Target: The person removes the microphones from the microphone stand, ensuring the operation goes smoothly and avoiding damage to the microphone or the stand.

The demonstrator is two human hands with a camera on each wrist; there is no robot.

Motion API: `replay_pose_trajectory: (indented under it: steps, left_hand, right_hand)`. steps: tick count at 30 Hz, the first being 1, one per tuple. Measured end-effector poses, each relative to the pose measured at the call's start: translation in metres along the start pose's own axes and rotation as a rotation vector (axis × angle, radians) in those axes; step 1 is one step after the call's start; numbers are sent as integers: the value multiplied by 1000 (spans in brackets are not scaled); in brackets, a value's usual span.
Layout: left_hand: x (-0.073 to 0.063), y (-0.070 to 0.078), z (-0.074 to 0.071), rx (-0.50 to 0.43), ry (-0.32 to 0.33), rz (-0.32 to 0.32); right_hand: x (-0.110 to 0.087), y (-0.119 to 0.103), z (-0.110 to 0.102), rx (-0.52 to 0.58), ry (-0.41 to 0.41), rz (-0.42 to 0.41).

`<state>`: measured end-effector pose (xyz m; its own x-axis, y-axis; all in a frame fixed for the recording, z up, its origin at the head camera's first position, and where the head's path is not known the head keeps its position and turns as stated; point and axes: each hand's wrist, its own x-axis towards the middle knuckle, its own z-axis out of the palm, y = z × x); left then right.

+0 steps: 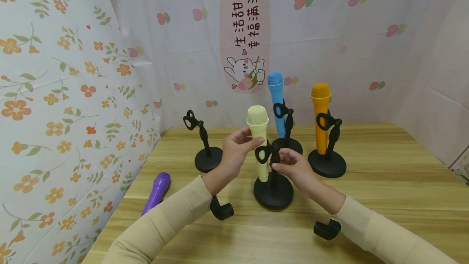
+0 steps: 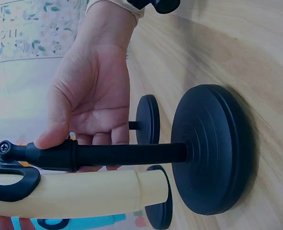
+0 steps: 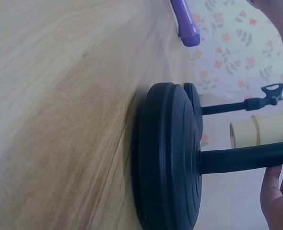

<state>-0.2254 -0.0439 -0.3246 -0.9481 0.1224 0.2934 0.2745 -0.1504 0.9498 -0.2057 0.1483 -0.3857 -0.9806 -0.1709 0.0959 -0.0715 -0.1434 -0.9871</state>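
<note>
A pale yellow microphone point(image 1: 257, 116) stands nearly upright at a black desktop microphone stand point(image 1: 273, 194), its body passing the stand's ring clip point(image 1: 262, 154). My left hand point(image 1: 234, 148) grips the microphone just below its mesh head, thumb across the front. With thumb and fingers my right hand point(image 2: 93, 96) pinches the stand's pole point(image 2: 127, 154) below the clip joint. The microphone's lower end point(image 2: 153, 188) hangs beside the pole, above the round base point(image 2: 213, 148), as the left wrist view shows.
Behind are a blue microphone point(image 1: 275, 82) and an orange microphone point(image 1: 321, 121), each in a black stand. Another stand point(image 1: 208, 159) at the left has a bare clip. Near the left edge lies a purple microphone point(image 1: 157, 192). A printed curtain point(image 1: 183, 52) hangs behind the wooden table point(image 1: 384, 166).
</note>
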Motion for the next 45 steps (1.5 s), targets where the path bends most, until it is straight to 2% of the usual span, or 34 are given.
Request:
replay_pose_trajectory:
  steps: [13, 20, 39, 45]
  left_hand:
    - [-5, -4, 2, 4, -2, 10]
    - [-6, -5, 2, 4, -6, 8]
    - [-6, -9, 2, -11, -5, 36]
    - [-6, -10, 1, 0, -3, 43]
  right_hand:
    - [-6, 3, -2, -34, 11, 8]
    - [-7, 4, -3, -7, -3, 15]
    - [-7, 7, -3, -27, 8, -11]
    - [-7, 6, -5, -49, -2, -45]
